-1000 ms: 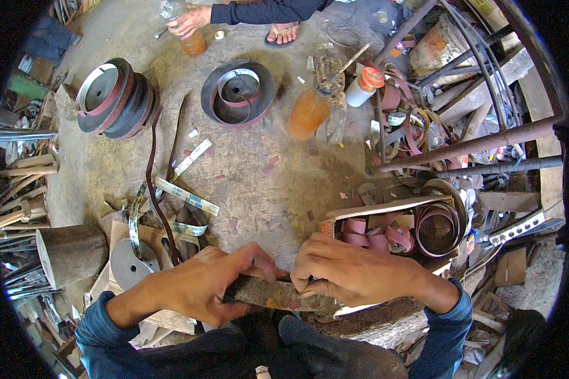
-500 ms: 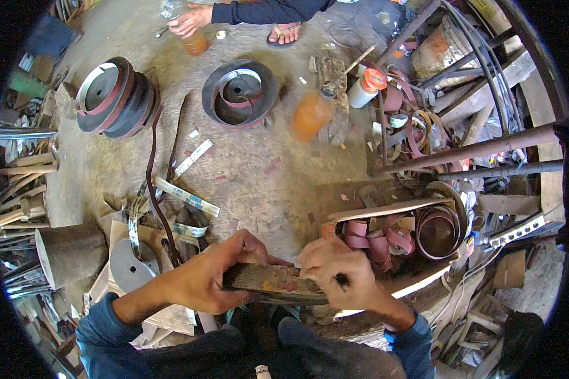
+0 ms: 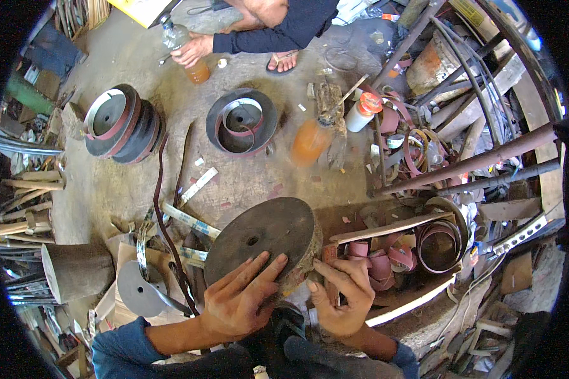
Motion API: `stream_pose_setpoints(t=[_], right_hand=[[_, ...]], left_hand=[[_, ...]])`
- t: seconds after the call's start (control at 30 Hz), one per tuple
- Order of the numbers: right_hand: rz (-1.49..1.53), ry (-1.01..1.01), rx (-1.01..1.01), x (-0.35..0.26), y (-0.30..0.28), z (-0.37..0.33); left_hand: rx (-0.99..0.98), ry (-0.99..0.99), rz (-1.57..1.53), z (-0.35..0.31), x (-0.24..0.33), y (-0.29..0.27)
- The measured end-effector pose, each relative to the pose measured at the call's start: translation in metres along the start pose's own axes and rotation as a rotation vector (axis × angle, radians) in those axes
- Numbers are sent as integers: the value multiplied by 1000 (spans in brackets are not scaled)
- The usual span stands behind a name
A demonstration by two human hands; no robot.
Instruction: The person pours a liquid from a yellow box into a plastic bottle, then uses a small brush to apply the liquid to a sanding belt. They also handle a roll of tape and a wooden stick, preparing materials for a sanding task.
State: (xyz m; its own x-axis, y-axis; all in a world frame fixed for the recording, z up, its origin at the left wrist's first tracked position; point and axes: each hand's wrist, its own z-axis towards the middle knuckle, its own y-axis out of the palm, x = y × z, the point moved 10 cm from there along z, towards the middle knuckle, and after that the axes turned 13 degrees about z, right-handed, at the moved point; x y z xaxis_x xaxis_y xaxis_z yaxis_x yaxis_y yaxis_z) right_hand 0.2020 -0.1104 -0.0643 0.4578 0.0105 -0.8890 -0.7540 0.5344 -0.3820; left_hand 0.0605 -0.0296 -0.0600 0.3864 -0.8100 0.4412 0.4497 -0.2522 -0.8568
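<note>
A thick dark wheel [image 3: 259, 234] with a small centre hole is tilted up in front of me. Its rim looks rough and tan, with bits of worn covering. My left hand [image 3: 240, 303] grips the wheel at its near side, fingers spread over the flat face, thumb hidden. At the right of the rim is my right hand [image 3: 344, 297]; its index fingertip touches or nearly touches the edge. The right thumb stands a little apart from that finger, and nothing shows between them. Below the wheel, its underside is out of sight.
Two more wheels, a stacked one [image 3: 117, 123] and a single one [image 3: 241, 121], lie ahead. An orange-filled bottle [image 3: 311, 144] and a white orange-capped bottle [image 3: 364, 112] stand right of them. A wooden box [image 3: 392, 222] holds abrasive strips. Another person's hand [image 3: 193, 50] grips a bottle [image 3: 178, 38].
The wheel, held edge-on before, has turned so its flat face shows. My left hand has shifted from gripping its end to lying across the face. My right fingers have parted.
</note>
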Motion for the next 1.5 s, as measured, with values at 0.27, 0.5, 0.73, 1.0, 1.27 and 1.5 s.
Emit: stream_pose_setpoints(t=[0.27, 0.5, 0.73, 1.0, 1.27, 1.5], right_hand=[[-223, -122, 68, -15, 5, 6], [-376, -224, 55, -25, 14, 8], [-322, -173, -112, -7, 23, 17], [-326, 105, -135, 46, -9, 15], [-396, 537, -1049, 76, 31, -60], [64, 126, -554, 17, 18, -7]], left_hand=[[120, 183, 259, 2, 23, 1], [76, 90, 319, 5, 24, 7], [-9, 84, 275, 4, 17, 15], [-61, -1, 132, 4, -23, -11], [-470, -190, -386, -2, -54, 16], [-634, -475, -1325, -10, -59, 27]])
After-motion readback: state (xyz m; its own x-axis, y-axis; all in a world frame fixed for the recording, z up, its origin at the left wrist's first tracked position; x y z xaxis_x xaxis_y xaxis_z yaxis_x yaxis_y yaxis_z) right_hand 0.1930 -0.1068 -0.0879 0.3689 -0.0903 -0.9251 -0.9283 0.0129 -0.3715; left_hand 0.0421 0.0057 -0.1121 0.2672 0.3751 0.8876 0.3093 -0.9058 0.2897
